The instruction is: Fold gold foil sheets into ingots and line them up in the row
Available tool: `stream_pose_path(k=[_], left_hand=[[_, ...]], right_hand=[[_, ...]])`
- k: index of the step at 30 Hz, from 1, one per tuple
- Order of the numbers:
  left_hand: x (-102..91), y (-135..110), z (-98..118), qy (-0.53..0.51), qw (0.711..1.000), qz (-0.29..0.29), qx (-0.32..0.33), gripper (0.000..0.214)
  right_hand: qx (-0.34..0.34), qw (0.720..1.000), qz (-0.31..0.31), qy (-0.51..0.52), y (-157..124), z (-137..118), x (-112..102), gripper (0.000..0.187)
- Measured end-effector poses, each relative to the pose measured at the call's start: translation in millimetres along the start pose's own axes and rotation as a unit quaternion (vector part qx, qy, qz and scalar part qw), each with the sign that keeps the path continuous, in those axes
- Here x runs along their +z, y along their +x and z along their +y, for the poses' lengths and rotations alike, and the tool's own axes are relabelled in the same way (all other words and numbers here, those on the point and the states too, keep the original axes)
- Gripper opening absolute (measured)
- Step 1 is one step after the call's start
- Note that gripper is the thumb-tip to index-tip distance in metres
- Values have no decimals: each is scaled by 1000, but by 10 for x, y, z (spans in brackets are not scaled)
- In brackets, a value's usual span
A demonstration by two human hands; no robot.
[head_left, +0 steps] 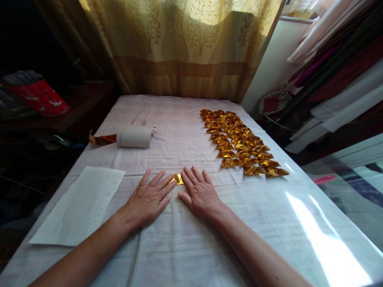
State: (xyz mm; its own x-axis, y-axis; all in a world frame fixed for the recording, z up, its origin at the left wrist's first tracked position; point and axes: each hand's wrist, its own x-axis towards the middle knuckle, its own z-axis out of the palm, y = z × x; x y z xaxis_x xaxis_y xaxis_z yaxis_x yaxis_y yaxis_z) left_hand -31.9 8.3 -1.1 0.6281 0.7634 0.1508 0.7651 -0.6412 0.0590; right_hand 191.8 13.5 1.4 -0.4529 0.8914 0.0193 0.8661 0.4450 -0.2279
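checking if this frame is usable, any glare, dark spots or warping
Head view: strong glare on the table cover at lower right; room at left nearly black; curtain backlit; wide-angle bending at the edges; left hand, right hand and gold foil piece sharp.

Largely hidden beneath the fingertips of the left hand (148, 199) and right hand (200, 195): gold foil piece (178, 179), with only a small bright corner exposed between them and its shape not discernible. Cut off by the lower edge: both forearms and the near end of the table (185, 247), with its near right surface washed out by glare. Too small to read: print on the paper sheet (80, 205); too overlapped to count: folded gold shapes (242, 143); lost in shadow at far left: surroundings of the red object (38, 95)
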Motion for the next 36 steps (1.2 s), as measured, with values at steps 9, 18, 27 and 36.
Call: stream_pose_path(k=[9, 18, 27, 36], left_hand=[[10, -124, -29, 21, 1000, 10, -3, 48], [19, -111, -25, 19, 1000, 10, -6, 49], [-71, 22, -48, -27, 999, 27, -30, 37], [-118, 239, 38, -28, 995, 65, -74, 17]], right_hand=[[-12, 1000, 15, -2, -2, 11, 10, 68], [-84, 996, -3, 26, 15, -107, 9, 65], [-4, 1000, -2, 12, -136, 33, -38, 62], [10, 998, 49, 49, -146, 30, -39, 49]])
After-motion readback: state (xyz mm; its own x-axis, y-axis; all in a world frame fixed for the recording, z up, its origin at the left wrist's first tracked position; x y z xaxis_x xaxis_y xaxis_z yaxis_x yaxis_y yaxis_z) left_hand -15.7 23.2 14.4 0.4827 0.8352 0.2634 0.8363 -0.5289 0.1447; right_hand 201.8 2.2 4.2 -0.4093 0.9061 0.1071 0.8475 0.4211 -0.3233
